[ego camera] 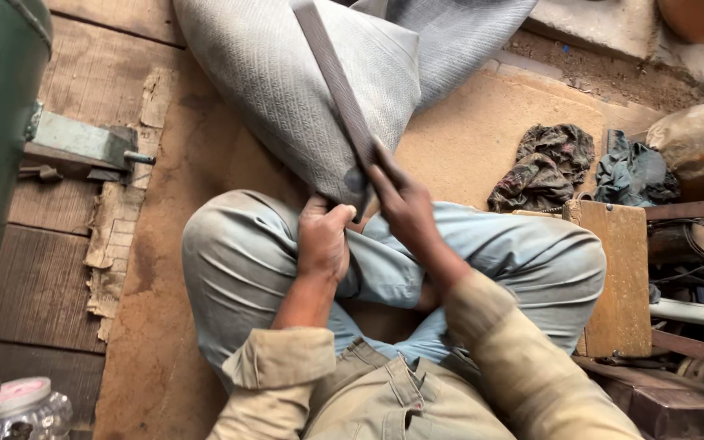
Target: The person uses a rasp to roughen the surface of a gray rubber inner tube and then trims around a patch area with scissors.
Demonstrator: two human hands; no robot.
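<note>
Over the crossed legs, a small part, too hidden to identify, is pinched in the closed left hand [323, 240]. Just beyond, the lower end of a long flat metal file [337, 85] is gripped by the right hand [405, 204], slanting up across a grey woven sack [287, 90]. Crumpled rags [547, 163] lie farther right on the floor.

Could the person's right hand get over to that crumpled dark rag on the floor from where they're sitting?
Probably yes, though not freely: the right hand is gripping a long flat metal bar against the grey sack. The rag lies just beyond the right knee, with bare floor between.
</note>
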